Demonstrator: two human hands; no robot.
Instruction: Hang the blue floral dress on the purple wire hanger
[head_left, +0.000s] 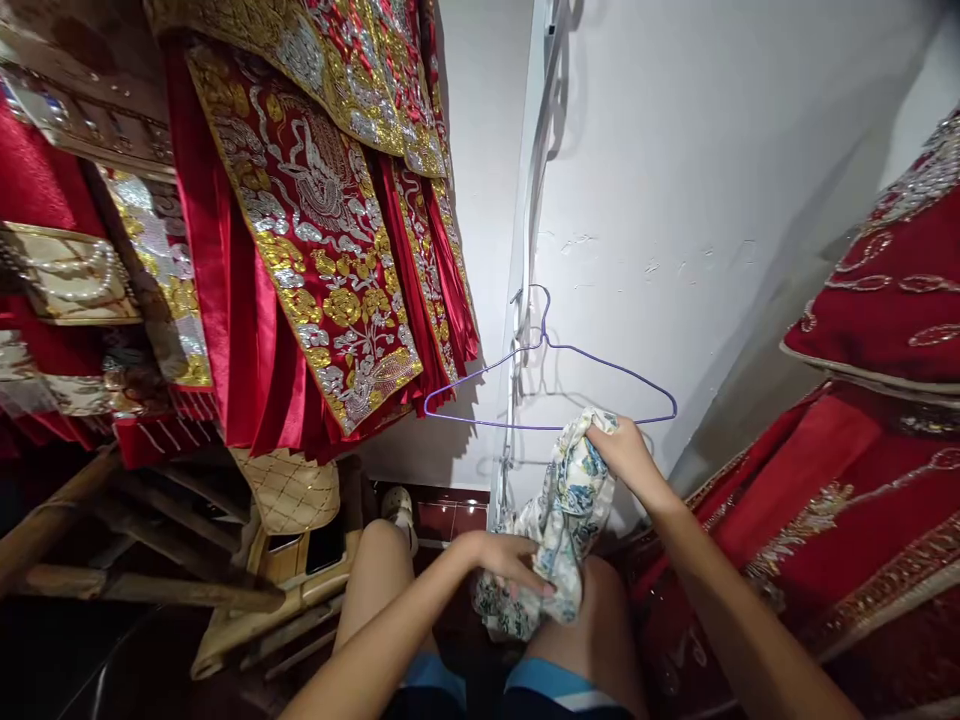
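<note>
A white garment (576, 515) with a blue and green floral print hangs bunched between my hands, above my lap. My right hand (626, 455) is closed on its upper end, the thumb pressing into the fabric. Lower down, my left hand (510, 562) has its fingers curled around the lower folds. Just above the cloth, a bare purple wire hanger (544, 345) hangs from a thin metal rail on the wall. The garment's top overlaps the hanger's bottom bar in view; whether they touch I cannot tell.
Red and gold embroidered costumes (322, 210) hang close on the left, and another beaded red dress (885, 400) on the right. A white wall (660, 180) stands ahead. At lower left is a bamboo chair (247, 630) with a dark phone (325, 548) on it.
</note>
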